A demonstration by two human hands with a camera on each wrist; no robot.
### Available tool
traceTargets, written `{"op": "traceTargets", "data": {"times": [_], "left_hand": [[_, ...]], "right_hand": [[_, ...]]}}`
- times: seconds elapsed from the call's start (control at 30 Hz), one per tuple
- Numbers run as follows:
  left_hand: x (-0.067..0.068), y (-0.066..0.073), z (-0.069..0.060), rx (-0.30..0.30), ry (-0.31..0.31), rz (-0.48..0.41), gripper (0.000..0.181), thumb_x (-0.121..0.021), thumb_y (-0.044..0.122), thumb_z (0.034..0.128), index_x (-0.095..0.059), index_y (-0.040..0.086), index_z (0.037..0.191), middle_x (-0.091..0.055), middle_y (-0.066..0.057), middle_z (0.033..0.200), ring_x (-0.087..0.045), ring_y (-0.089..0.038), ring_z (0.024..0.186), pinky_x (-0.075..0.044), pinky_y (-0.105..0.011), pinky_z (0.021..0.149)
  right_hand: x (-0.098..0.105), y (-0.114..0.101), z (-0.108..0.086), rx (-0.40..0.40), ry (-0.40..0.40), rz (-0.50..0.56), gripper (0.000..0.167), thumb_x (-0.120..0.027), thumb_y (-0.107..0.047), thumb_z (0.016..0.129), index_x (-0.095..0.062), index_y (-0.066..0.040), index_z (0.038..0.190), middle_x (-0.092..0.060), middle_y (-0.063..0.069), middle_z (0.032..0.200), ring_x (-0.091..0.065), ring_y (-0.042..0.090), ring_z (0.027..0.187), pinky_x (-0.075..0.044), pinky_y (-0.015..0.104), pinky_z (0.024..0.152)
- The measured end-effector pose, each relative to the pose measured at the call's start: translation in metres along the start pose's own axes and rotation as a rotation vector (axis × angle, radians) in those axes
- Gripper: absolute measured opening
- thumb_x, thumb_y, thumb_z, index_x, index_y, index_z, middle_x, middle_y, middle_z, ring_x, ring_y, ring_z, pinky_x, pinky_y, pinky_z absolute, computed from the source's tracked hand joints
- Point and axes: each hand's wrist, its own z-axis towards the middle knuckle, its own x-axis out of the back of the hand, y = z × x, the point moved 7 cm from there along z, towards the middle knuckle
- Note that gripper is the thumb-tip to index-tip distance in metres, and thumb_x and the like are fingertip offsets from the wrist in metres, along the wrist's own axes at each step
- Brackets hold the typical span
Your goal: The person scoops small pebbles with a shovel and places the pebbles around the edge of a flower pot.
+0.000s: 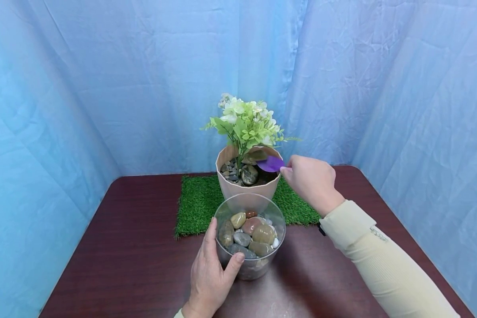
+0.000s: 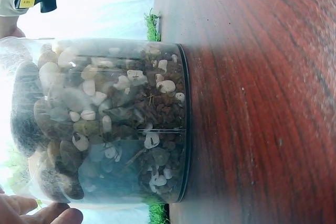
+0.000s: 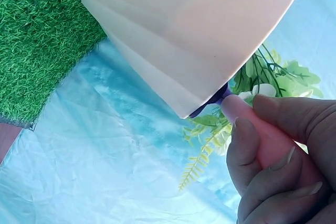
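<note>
**Right hand holds a purple trowel at a pale pink flower pot**

Take the clear container as the clock's centre. The trowel (image 1: 271,164) reaches over the flower pot's (image 1: 236,190) rim at 1 o'clock, its purple blade touching or nearly touching an olive-brown stone (image 1: 257,155) (contact is hard to judge). Its handle is smooth pink. The right hand (image 1: 312,183), at 2 o'clock, curls thumb and fingers closely around that handle. The left hand (image 1: 211,274), at 8 o'clock, rests against the clear container (image 1: 254,270), fingers extended, thumb spread wide.

Large brown, grey and reddish stones fill the container above white pebbles and brown grit. It stands before the pot, overlapping its lower front. Inside the pot are grey pebbles (image 1: 231,170), a dark speckled stone (image 1: 249,175) and white-flowered greenery (image 1: 248,119) rising at 12 o'clock.

Artificial grass (image 1: 200,205) lies beneath the pot on a glossy reddish-brown table (image 1: 135,247); pale blue curtains (image 1: 151,88) hang around it.
</note>
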Motion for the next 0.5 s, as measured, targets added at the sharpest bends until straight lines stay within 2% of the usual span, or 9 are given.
{"op": "traceTargets", "data": {"times": [0.23,0.5], "left_hand": [[0.000,0.000,0.000,-0.002,-0.001,0.003,0.094,-0.077,0.043,0.0900,-0.029,0.014,0.166,-0.045,-0.008,0.163,-0.054,-0.028,0.141,-0.054,-0.053,0.097],[0.000,-0.001,-0.001,0.011,-0.010,0.000,0.094,-0.078,0.042,0.0898,-0.029,0.015,0.166,-0.045,-0.008,0.164,-0.053,-0.028,0.142,-0.054,-0.054,0.098]], "right_hand": [[-0.001,-0.003,0.006,-0.024,-0.043,-0.013,0.027,-0.059,-0.040,0.101,-0.071,-0.020,0.088,-0.063,0.002,0.067,-0.061,0.031,0.064,-0.042,0.050,0.049],[0.000,-0.014,0.015,-0.031,-0.082,-0.057,0.036,-0.056,-0.027,0.097,-0.054,-0.016,0.063,-0.051,0.004,0.058,-0.048,0.028,0.057,-0.040,0.048,0.045]]}}
